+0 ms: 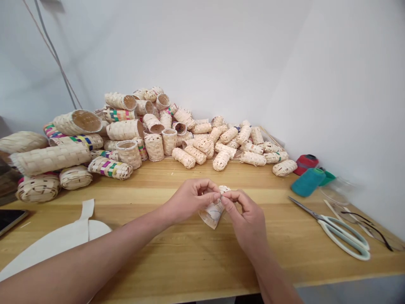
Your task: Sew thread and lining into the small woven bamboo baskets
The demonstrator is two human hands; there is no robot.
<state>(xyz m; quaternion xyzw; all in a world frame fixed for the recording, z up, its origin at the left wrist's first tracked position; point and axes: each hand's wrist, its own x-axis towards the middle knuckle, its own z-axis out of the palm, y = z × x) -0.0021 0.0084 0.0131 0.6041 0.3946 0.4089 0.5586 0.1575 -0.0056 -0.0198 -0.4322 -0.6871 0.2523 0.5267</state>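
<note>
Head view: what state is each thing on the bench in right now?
Left hand: pinching the small woven piece.
Right hand: pinching the same piece.
Small woven piece: held above the table, partly hidden by the fingers.
Scissors: lying on the table, blades closed.
Woven tubes: heaped, some upright, many on their sides.
Phone: lying flat, screen dark.

Straw-pale weave on the small baskets (154, 147); pink, green and yellow squares on another basket (110, 168)

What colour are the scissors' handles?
The scissors handles are pale green, rimmed off-white; head view.
</note>
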